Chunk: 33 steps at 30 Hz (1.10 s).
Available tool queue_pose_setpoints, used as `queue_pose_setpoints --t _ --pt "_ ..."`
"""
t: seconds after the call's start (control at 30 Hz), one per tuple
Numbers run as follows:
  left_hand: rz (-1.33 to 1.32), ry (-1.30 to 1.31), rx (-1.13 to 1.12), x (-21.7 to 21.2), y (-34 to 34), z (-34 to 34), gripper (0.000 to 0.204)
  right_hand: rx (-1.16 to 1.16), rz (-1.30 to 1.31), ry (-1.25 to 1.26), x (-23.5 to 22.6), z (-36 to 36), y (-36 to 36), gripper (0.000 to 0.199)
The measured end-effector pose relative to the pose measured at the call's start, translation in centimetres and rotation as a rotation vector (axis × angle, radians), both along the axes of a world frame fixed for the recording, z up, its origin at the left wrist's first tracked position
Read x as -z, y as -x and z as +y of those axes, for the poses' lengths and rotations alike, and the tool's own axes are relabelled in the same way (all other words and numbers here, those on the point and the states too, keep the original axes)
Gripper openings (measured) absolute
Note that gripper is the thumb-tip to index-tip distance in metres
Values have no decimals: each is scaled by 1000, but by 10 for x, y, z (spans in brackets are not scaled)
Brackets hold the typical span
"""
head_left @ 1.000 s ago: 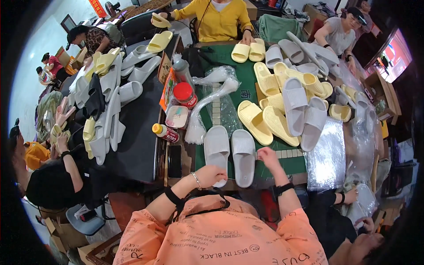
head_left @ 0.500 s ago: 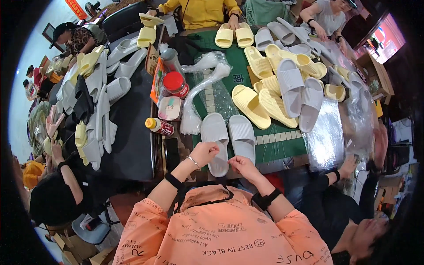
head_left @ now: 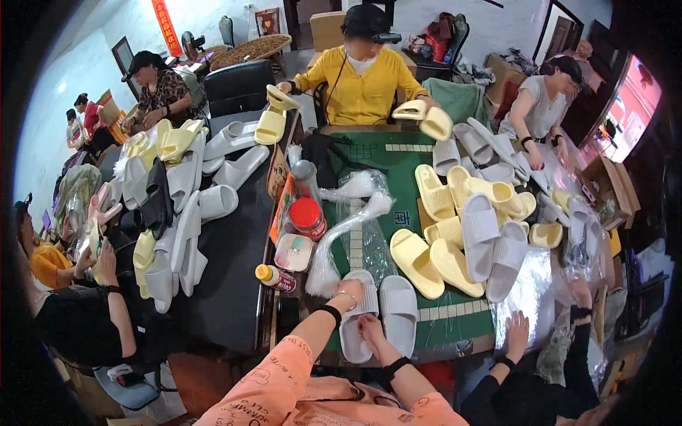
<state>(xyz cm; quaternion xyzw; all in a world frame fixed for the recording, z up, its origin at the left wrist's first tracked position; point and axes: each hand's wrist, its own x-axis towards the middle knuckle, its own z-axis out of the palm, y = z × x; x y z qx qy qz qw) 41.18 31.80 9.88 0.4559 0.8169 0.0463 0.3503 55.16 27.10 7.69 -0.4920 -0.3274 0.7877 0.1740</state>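
Observation:
A pair of grey slippers lies at the table's near edge: the left slipper [head_left: 353,343] under my hands, the right slipper [head_left: 398,310] beside it. My left hand [head_left: 351,291] is closed over the left slipper's ribbed strap, fingers curled; whatever it pinches is hidden. Just behind the strap, above the footbed, my right hand [head_left: 369,328] has its fingers pinched together. Anything between them is too small to make out. Left of the pair rests a bundle of fine clear plastic strands [head_left: 325,266], a second bundle [head_left: 359,186] farther back.
Yellow slippers [head_left: 418,264] and grey slippers [head_left: 477,238] are heaped to the right. A red-lidded jar [head_left: 307,217], a tub [head_left: 293,252] and a yellow-capped bottle [head_left: 275,277] stand left. More slippers cover the black table [head_left: 231,284]. A co-worker's hand [head_left: 518,334] rests on plastic sheeting at right.
The view has tilted up. My left hand has moved forward onto the strap, and my right hand has come in over the footbed. Across the table, a person in yellow has lifted the pale yellow slippers.

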Motion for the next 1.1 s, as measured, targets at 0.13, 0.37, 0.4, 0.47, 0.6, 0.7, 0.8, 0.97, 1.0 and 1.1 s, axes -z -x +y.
queue_pose_setpoints --t 0.13,0.37,0.4,0.47,0.6,0.7,0.8,0.97,1.0,1.1 --pt "30 80 -55 1 0 15 33 32 11 -59 9 7 13 20" --pt "-189 -126 -182 28 6 25 25 -155 40 -118 4 16 10 15" --pt "-194 -124 -174 28 4 25 25 -147 35 -117 5 14 5 15" --pt "-152 -209 -364 27 2 23 28 -227 -16 -209 7 8 -10 18" --pt "-419 -435 -621 -4 0 23 20 -92 43 -52 -24 5 -51 31" --pt "-97 -722 -383 0 -8 32 16 -254 -160 -227 -35 18 -75 34" --pt "-209 -649 -121 0 -29 52 14 -123 -372 -343 4 24 -82 28" --pt "-180 -526 43 6 -35 60 12 151 -27 -12 -15 46 -74 22" --pt "-140 -589 96 8 -35 64 12 146 -37 -35 -12 48 -77 24" --pt "205 -414 284 33 -31 62 15 -17 -81 -135 -12 46 -76 25"
